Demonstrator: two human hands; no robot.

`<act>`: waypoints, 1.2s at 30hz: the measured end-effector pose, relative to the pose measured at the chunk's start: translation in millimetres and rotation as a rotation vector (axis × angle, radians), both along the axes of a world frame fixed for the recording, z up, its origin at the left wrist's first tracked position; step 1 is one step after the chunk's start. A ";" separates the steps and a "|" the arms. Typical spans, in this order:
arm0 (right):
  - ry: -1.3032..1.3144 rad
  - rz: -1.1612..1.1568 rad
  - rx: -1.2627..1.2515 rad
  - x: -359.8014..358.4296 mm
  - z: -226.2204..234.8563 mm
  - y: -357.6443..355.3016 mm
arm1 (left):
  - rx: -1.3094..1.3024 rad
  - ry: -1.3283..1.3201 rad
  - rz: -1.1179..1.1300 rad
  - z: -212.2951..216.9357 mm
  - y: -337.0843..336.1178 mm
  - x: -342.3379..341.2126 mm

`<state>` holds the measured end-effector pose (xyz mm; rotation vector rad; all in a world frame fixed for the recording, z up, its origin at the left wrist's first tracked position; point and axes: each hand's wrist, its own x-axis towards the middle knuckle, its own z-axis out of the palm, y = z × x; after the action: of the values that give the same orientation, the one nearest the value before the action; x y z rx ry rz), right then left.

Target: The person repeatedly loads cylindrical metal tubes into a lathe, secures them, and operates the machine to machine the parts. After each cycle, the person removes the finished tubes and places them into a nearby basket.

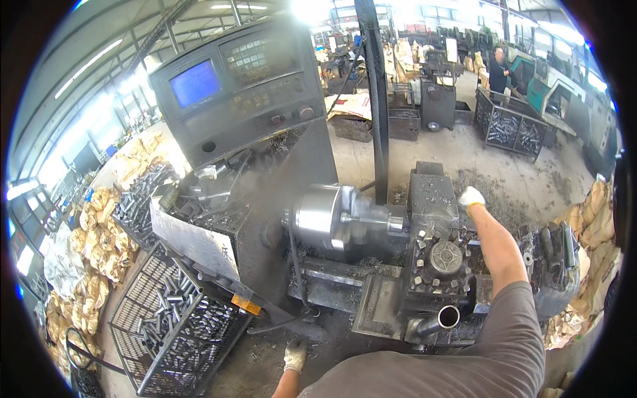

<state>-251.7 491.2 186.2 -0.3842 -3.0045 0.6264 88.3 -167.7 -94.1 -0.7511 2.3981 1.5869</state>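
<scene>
Right hand (472,197) in a white glove, stretched out over the top of the lathe's tool block (443,255), resting on or just above its far edge; fingers curled, but whether clamped on anything cannot be told. Left hand (294,357), also gloved, hanging low near the bottom edge, over the dirty floor in front of the machine, fingers loosely bent, holding nothing visible. Hands well apart.

Just left of the tool block, a shiny steel chuck (326,216) with a short metal workpiece (371,219) sticking out toward the block. Below the block, a short steel tube (440,320) pointing toward the camera. Metal shavings scattered over the bed.

Above and left, a grey control panel (242,86) with a blue screen (196,83). Thick black post (377,99) rising behind the chuck.

Lower left, a wire basket (174,325) full of dark steel rods. Further left, stacked tan sacks (89,252). Far right background, another wire basket (511,127) of parts, with a person (497,69) standing behind it.
</scene>
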 end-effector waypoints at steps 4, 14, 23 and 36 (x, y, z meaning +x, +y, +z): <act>-0.337 0.318 -0.303 38.6 25.2 -63.6 | -0.229 0.228 -0.156 62.2 0.0 -20.2; 0.215 0.460 -0.656 102.5 144.3 -159.6 | 0.129 0.201 -0.190 63.6 53.3 -68.7; 0.063 -0.008 0.446 10.8 59.8 14.1 | -0.141 0.561 -0.285 125.5 57.9 -93.9; -0.871 0.806 -0.069 -43.6 29.3 -189.2 | -1.082 0.975 -0.707 338.0 148.5 -323.8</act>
<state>-295.3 302.0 215.5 0.8399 -3.9423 0.7266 -235.5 -19.2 244.0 1.0191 3.4849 0.2285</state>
